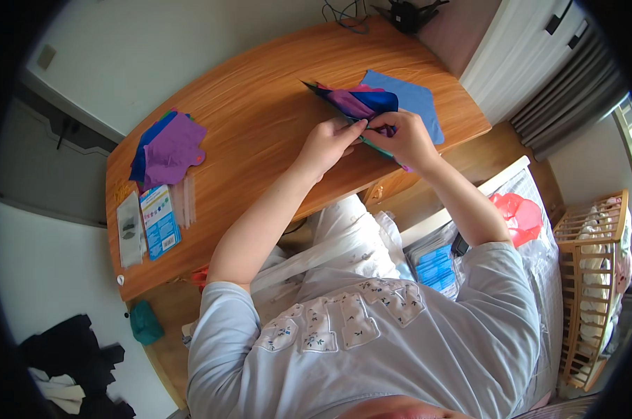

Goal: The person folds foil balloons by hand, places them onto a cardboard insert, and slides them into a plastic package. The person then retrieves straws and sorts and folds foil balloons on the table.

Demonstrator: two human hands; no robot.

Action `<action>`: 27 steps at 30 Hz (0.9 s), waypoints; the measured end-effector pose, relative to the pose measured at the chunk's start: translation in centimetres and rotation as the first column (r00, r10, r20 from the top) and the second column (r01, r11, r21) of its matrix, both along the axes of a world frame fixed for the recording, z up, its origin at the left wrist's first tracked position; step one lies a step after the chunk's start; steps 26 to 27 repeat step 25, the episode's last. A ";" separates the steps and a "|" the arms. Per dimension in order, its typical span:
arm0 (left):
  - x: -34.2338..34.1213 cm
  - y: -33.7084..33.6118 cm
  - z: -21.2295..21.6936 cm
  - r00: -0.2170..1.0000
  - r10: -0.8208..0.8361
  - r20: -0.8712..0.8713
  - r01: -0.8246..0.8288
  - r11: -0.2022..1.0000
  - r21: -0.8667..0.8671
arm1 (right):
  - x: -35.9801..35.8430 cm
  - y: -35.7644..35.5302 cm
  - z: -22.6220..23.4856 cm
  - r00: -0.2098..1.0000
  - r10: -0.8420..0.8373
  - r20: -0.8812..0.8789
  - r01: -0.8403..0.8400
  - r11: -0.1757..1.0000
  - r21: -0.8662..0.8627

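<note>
Above the right part of the wooden desk [253, 119], both hands work at one bundle of thin, limp sheets [354, 105] in purple, dark blue and green. My left hand [330, 144] is closed, thumb and forefinger pinching the bundle's near edge. Close beside it, my right hand [408, 142] also pinches that edge, its fingers curled. Whatever small part lies between the fingertips is hidden. Under and behind the bundle, a flat light-blue sheet [419, 105] rests on the desk.
At the desk's left lie a stack of purple and blue sheets [172, 155], a blue-and-white package [160, 222], a clear packet [129, 229] and thin clear sticks [184, 201]. A black device [407, 14] stands at the back. To the right are a red plastic bag [518, 218] and a wooden crib [588, 286].
</note>
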State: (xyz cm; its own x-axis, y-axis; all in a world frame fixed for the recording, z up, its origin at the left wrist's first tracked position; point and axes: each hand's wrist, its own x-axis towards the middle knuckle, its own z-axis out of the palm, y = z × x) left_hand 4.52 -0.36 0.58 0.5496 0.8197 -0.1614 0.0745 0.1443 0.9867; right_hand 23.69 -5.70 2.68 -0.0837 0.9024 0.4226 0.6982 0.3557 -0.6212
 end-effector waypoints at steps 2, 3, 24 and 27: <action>-0.9 0.2 0.1 1.000 0.013 0.001 -0.013 1.000 0.001 | -1.2 0.0 0.3 0.995 -0.009 -0.095 0.003 0.998 -0.064; -1.5 0.3 0.1 1.000 0.018 -0.001 -0.018 1.000 0.001 | -1.2 0.3 0.1 0.995 -0.004 -0.097 -0.002 0.998 -0.064; -37.2 9.5 -1.8 0.482 0.861 0.162 -0.865 0.438 0.246 | 6.7 3.5 1.3 0.738 -0.096 0.668 -0.200 0.914 0.353; -36.3 10.1 -1.8 0.500 0.851 0.163 -0.856 0.456 0.243 | 6.5 3.7 -0.9 0.614 -0.125 0.779 -0.232 0.915 0.330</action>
